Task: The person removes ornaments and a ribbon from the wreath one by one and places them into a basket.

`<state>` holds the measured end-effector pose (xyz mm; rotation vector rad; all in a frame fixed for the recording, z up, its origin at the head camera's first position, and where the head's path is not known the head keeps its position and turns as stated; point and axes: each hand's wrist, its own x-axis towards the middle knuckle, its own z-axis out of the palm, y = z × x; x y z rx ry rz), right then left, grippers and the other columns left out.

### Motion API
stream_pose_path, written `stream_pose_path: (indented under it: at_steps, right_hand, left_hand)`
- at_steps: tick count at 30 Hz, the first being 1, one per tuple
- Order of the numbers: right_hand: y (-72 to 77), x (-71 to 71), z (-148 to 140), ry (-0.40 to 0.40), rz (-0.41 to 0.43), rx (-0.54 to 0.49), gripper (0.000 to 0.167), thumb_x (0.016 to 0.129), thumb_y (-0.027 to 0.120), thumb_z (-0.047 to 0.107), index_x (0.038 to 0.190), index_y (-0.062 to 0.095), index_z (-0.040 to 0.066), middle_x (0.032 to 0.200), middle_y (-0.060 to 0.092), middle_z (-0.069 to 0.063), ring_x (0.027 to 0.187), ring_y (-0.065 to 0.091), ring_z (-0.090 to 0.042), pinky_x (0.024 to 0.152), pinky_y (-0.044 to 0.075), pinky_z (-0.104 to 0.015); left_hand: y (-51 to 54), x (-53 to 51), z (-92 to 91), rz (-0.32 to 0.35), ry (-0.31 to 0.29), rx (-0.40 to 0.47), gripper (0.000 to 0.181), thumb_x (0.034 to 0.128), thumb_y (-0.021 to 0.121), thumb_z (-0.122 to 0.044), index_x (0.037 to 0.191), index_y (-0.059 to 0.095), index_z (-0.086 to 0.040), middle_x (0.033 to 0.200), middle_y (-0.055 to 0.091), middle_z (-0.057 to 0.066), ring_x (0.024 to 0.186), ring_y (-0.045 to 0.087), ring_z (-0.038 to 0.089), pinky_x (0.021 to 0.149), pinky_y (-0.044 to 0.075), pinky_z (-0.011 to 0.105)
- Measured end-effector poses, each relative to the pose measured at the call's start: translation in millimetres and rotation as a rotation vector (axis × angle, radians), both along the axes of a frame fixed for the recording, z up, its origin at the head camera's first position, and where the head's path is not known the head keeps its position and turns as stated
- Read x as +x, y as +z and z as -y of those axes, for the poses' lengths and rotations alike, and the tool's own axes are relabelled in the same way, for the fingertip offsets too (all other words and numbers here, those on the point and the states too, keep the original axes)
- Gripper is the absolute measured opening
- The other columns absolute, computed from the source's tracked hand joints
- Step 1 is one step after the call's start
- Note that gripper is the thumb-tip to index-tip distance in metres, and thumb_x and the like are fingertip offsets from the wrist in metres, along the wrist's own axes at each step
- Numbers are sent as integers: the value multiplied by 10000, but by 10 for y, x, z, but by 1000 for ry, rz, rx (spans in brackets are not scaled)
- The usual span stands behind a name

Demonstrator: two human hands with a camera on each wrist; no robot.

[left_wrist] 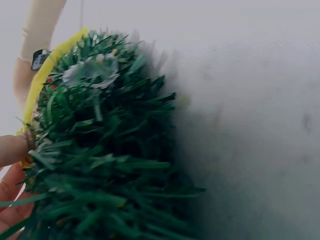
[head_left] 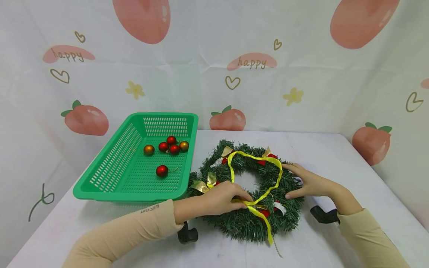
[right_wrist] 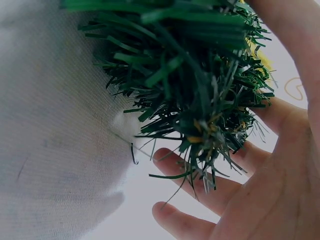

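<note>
A green Christmas wreath, trimmed with red, gold and white decorations, lies on the table. Across its top a yellow ribbon forms a wide loop, one tail hanging over the near side. My left hand pinches the ribbon between thumb and fingers, where the loop comes together. My right hand rests at the wreath's right edge, fingers spread and thumb apart. In the right wrist view, the fingers lie loosely along the green bristles, which cover some fingertips.
Left of the wreath stands a green plastic basket with several red baubles and gold baubles inside. A white cloth covers the table. Behind it hangs a fruit-printed curtain. A thin cord dangles at the wreath's near edge.
</note>
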<state>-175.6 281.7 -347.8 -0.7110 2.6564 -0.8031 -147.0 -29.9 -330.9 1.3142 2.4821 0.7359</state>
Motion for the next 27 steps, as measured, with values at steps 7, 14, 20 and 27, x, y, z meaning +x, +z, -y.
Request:
stream_pose_path:
  at_steps: [7, 14, 20, 27]
  right_hand:
    - [0, 1, 3, -7, -1, 1, 971, 751, 767, 349, 1446, 216, -46, 1455, 146, -360, 1261, 309, -565, 918, 350, -694]
    - [-19, -2, 0, -14, -10, 1, 977, 745, 768, 365, 1441, 224, -54, 1452, 152, -366, 1256, 321, -562, 920, 350, -695]
    - [-30, -5, -8, -1, -10, -11, 969, 754, 764, 354, 1446, 216, -45, 1444, 169, -351, 1240, 343, -561, 908, 362, -690]
    - [-29, -9, -11, 15, -22, -21, 950, 754, 767, 345, 1464, 221, 30, 1431, 211, -327, 1242, 339, -559, 899, 369, -688]
  left_hand:
    - [92, -18, 13, -25, 10, 33, 229, 888, 627, -138, 1104, 704, -136, 1030, 714, 7, 866, 642, 68, 693, 468, 91]
    - [196, -36, 43, 4, 0, 90, 229, 878, 635, -111, 1096, 707, -110, 1008, 714, 30, 760, 605, 38, 641, 451, 99]
    - [299, -32, 74, 66, 20, 118, 223, 871, 643, -114, 1083, 712, -109, 1012, 716, 36, 750, 599, 21, 642, 459, 100]
    - [429, -49, 121, -20, 22, 130, 226, 865, 651, -137, 1081, 712, -115, 963, 715, 19, 743, 587, 38, 630, 454, 102]
